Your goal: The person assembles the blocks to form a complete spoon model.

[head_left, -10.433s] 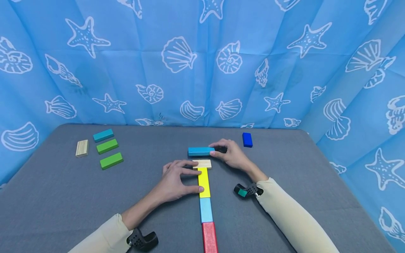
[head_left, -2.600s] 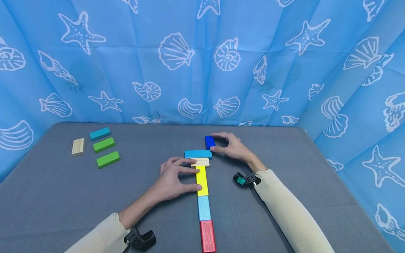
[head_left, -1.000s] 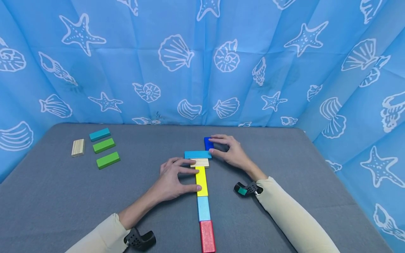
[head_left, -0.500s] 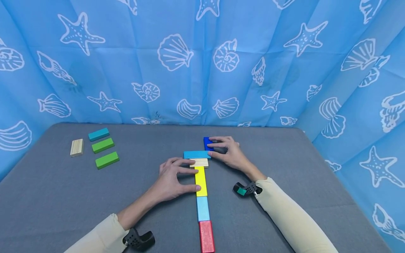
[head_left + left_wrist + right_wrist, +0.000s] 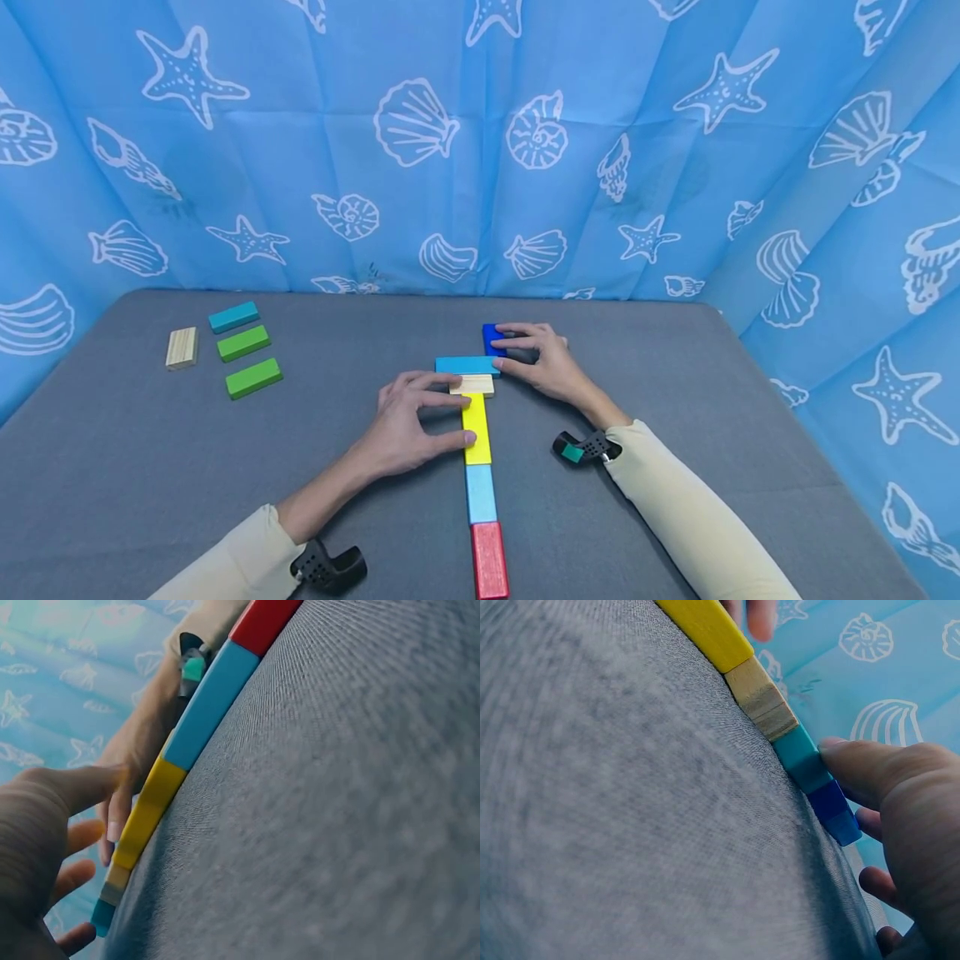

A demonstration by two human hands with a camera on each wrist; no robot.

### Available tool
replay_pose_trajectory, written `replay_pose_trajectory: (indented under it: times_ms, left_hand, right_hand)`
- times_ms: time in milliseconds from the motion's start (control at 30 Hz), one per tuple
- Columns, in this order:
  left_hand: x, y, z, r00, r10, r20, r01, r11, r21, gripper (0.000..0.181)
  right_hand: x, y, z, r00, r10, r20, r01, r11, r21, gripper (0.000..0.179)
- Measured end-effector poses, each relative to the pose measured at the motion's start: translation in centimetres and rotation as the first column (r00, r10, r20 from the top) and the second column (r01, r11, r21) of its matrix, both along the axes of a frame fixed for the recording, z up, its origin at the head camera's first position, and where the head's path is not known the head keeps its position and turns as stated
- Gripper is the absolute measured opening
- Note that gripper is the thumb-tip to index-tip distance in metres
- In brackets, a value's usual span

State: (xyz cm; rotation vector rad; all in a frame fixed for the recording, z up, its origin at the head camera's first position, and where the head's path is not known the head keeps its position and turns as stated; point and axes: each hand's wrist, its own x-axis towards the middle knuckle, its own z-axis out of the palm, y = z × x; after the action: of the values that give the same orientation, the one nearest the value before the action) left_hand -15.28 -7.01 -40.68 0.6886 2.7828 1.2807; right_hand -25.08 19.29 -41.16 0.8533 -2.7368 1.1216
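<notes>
In the head view a line of wooden blocks runs away from me: red [image 5: 490,560], light blue [image 5: 481,493], yellow [image 5: 477,446], then a plain wood block [image 5: 477,385] and a teal block [image 5: 459,365] laid crosswise. A dark blue block [image 5: 490,337] lies lengthwise behind the teal block's right end. My left hand [image 5: 405,425] reaches from the left, its extended fingers and thumb at the plain and yellow blocks. My right hand [image 5: 551,362] has its fingertips over the dark blue block and its thumb at the teal block's right end; the wrist view shows the teal and dark blue blocks meeting.
At the left back of the grey cloth-covered table [image 5: 315,533] lie a second teal block [image 5: 233,317], two green blocks [image 5: 243,342] and another plain wood block [image 5: 182,348]. A blue shell-patterned curtain [image 5: 300,167] hangs behind the table.
The dark blue block, earlier lying apart at the right, now stands behind the teal block, which sits closer to the plain one. My right thumb has shifted from the dark blue block to the teal block.
</notes>
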Motion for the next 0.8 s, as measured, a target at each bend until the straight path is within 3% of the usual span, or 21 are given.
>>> replay_pose_trajectory:
  times_ms: [167, 333, 600, 800]
  left_hand:
    - [-0.2, -0.4, 1.1, 0.998, 0.026, -0.059, -0.026, 1.000, 0.003, 0.047]
    - [-1.2, -2.1, 2.4, 0.987, 0.077, -0.137, -0.080, 0.997, -0.018, 0.050]
    - [-3.6, -7.2, 4.0, 0.964, 0.181, -0.194, -0.182, 0.983, 0.009, 0.047]
    - [-4.9, -12.2, 4.6, 0.925, 0.309, -0.220, -0.314, 0.949, 0.013, 0.051]
  right_hand:
    - [0.0, -0.1, 0.1, 1.000, -0.004, 0.002, 0.004, 1.000, 0.002, 0.036]
    - [0.0, -0.1, 0.1, 1.000, -0.011, 0.002, 0.011, 1.000, -0.002, 0.035]
    - [-0.1, 0.0, -0.1, 1.000, -0.017, 0.001, 0.017, 1.000, -0.005, 0.035]
    - [0.0, -0.1, -0.1, 1.000, -0.011, -0.002, 0.011, 1.000, -0.008, 0.035]
